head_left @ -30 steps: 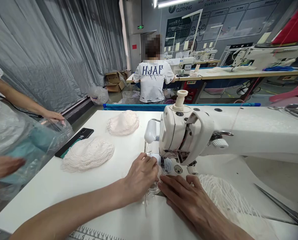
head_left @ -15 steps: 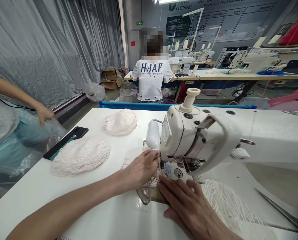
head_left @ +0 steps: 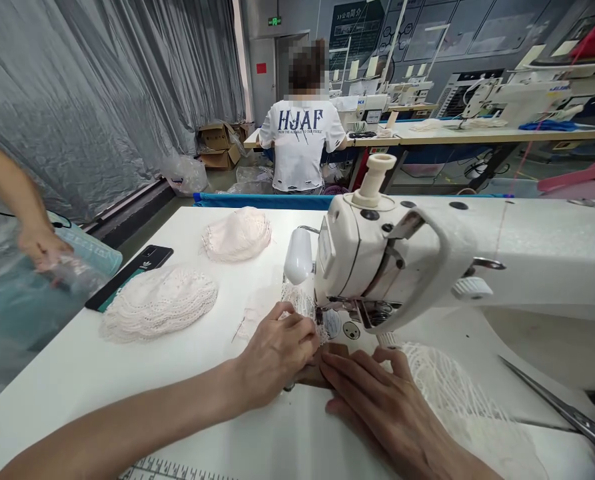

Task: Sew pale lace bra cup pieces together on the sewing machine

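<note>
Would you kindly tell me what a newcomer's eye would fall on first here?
Probably the big white sewing machine at right, with the left hand and right hand close in front of its head. Left of it, a lacy pale stack lies on the white table. Beyond, a co-worker in a lettered white shirt faces away.

**Close work at the sewing machine (head_left: pixel 347 253)**

Left hand (head_left: pixel 280 350) has fingers bunched on the lace (head_left: pixel 300 298), right hand (head_left: pixel 377 393) palm-down just beside it. Two pale fabric piles (head_left: pixel 160 303) hanging out left on the tabletop (head_left: pixel 242 437), scissors (head_left: pixel 552 398) over right.
</note>
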A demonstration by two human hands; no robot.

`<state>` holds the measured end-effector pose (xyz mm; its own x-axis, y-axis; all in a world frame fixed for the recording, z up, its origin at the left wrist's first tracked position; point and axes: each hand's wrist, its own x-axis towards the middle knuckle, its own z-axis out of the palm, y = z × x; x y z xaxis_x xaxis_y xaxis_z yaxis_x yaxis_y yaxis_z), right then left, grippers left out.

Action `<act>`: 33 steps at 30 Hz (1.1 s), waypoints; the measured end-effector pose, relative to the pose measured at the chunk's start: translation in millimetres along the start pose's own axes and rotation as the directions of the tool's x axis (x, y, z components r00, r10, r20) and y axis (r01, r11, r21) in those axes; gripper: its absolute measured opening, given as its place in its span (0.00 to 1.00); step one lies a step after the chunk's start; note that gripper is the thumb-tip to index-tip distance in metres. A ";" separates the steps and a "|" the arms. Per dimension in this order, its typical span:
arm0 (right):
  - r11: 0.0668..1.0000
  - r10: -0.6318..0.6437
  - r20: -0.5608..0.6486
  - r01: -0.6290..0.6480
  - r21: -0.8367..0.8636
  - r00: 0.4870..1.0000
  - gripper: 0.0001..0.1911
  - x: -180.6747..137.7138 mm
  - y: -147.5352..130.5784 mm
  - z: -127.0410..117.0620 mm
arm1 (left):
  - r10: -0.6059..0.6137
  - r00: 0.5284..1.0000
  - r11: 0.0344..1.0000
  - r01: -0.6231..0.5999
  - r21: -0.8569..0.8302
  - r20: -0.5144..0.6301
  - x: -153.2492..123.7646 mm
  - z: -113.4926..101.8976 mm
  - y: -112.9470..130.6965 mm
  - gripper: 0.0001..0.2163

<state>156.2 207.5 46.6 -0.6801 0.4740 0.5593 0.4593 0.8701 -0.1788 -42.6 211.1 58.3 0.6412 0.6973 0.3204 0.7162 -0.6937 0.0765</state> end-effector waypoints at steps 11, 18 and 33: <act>0.993 -0.042 0.113 0.054 -0.106 0.993 0.19 0.6 8.2 -2.7 | 0.031 0.999 0.993 -0.033 0.116 0.014 -1.4 1.5 7.8 0.08; 0.980 -0.112 0.103 0.127 -0.150 0.988 0.18 0.0 14.1 -3.2 | 0.025 0.999 0.988 -0.027 0.150 0.021 -1.4 1.4 9.9 0.08; 0.982 -0.099 0.088 0.112 -0.154 0.991 0.20 -0.5 15.2 5.2 | 0.007 0.999 0.978 0.005 0.208 -0.054 2.1 9.7 0.9 0.06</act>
<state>160.5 221.2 39.4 -0.7697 0.3956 0.5011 0.4632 0.8862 0.0118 -37.9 213.7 49.9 0.6300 0.6820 0.3715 0.7609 -0.6378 -0.1196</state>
